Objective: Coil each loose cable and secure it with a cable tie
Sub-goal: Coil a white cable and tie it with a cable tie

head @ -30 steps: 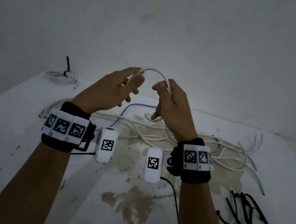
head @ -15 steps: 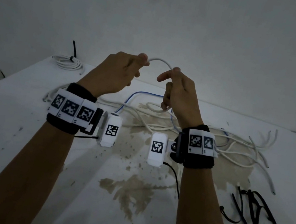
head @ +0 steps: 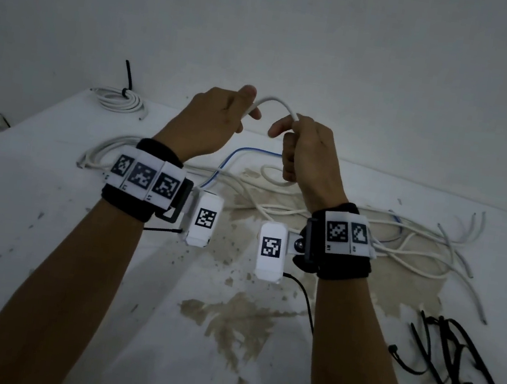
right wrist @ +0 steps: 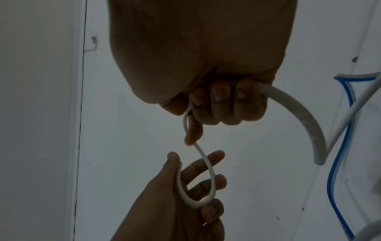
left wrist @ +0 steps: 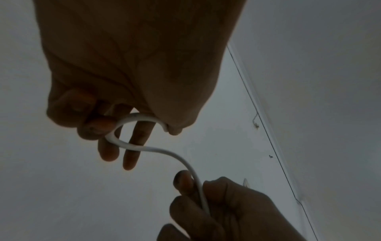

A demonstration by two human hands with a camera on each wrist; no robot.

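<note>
A white cable [head: 275, 102] arches between my two raised hands above the table. My left hand [head: 223, 118] pinches one end under the thumb, and the cable [left wrist: 132, 145] bends in a small loop past its fingers [left wrist: 129, 156], two of which are straight. My right hand [head: 307, 154] grips the cable in a fist. In the right wrist view the fist [right wrist: 216, 106] holds the cable [right wrist: 208, 164], and a short curved end [right wrist: 305, 120] sticks out of its far side. A tangle of loose white cables [head: 324, 217] lies on the table below the hands.
A blue cable [head: 245, 152] runs through the tangle. A coiled white cable with a black tie [head: 118, 99] lies at the table's far left corner. Several black cable ties [head: 450, 362] lie at the near right. The white table [head: 40, 242] has brown stains; a wall stands close behind.
Both hands have drawn closer together and lifted slightly. The arch of white cable between them has become shorter and tighter.
</note>
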